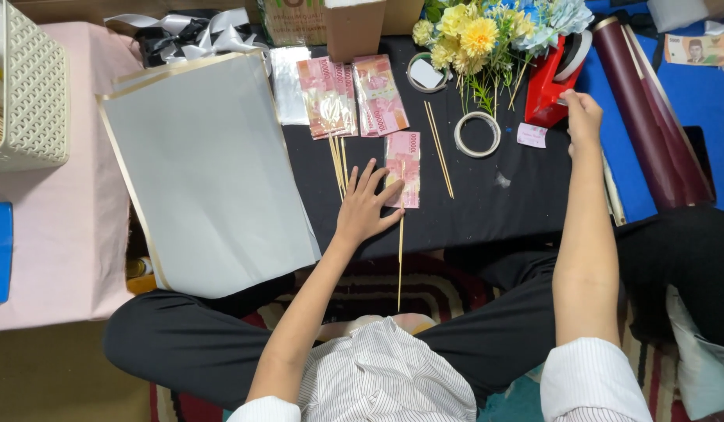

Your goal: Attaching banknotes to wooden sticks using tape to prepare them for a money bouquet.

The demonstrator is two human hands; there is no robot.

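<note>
My left hand (pixel 363 205) flat, fingers spread, pressing pink banknote (pixel 403 168) on wooden skewer (pixel 400 258). My right hand (pixel 582 117) pinching tape at red tape dispenser (pixel 548 87).

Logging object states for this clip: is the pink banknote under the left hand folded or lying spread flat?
Spread flat. The pink banknote lies full-length on the black cloth, a wooden skewer running from beneath it, with the left hand pressing its edge.

The banknote (pixel 403 168) is pink and the tape dispenser (pixel 548 87) red. The cloth (pixel 503 195) is black, the paper sheet (pixel 206 168) grey with gold edging, the shirt (pixel 385 375) white-striped.
</note>
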